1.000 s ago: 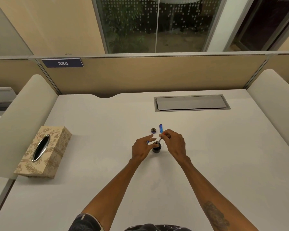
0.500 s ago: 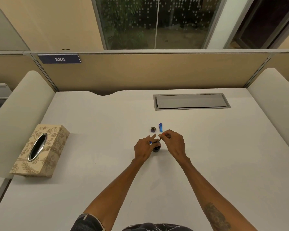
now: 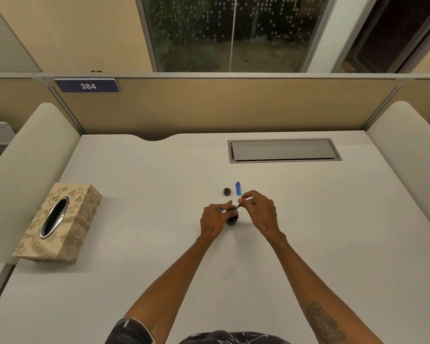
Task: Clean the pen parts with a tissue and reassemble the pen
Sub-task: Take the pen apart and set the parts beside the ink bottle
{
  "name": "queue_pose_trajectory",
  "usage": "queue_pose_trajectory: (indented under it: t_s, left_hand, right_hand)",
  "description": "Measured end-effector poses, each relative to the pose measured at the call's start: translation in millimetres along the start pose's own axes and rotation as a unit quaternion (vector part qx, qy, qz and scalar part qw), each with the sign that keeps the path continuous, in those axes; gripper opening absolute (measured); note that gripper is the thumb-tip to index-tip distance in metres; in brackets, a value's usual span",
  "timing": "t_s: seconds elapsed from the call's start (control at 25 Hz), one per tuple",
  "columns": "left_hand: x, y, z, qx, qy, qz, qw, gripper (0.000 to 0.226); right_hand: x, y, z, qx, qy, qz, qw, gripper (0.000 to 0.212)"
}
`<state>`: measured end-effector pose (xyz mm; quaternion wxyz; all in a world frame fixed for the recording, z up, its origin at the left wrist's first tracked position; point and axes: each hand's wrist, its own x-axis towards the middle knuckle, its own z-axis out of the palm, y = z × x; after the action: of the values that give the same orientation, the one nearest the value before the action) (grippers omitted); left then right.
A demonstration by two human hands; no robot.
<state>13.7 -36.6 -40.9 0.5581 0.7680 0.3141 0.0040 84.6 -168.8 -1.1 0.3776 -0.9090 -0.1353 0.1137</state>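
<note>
A small dark ink bottle (image 3: pixel 232 220) stands open on the white desk (image 3: pixel 159 194). My left hand (image 3: pixel 215 220) curls around its left side and pinches a small blue pen part (image 3: pixel 221 209). My right hand (image 3: pixel 260 214) pinches a thin pen piece with an orange-red end (image 3: pixel 239 206), tilted down toward the bottle's mouth. Just beyond the hands lie the bottle's dark round lid (image 3: pixel 227 191) and a blue pen cap (image 3: pixel 238 188).
A patterned tissue box (image 3: pixel 57 223) sits at the desk's left edge. A grey cable hatch (image 3: pixel 284 150) is set into the desk at the back right. Padded dividers flank the desk, with a partition labelled 384 behind.
My left hand's fingers have closed in from spread to curled around the bottle. The right hand has stayed almost still with the thin piece. The view has shifted slightly.
</note>
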Motion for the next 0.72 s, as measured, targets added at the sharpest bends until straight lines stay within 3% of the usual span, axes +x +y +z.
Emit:
queue_pose_trajectory:
  t_s: [0.36,0.56,0.72]
  left_hand:
    - [2.4,2.0,-0.2,0.02,0.001,-0.009,1.0,0.028]
    - [2.9,0.5,0.8,0.027,0.005,-0.005,1.0,0.026]
    - [2.1,-1.0,0.7,0.025,0.006,0.004,1.0,0.023]
  right_hand:
    - [17.9,2.5,-19.6,-0.135,-0.078,-0.086,0.984,0.018]
    - [16.4,1.6,-15.8,-0.21,-0.054,-0.113,0.97,0.014]
    - [14.4,-5.1,-11.0,-0.26,-0.041,-0.103,0.959,0.023]
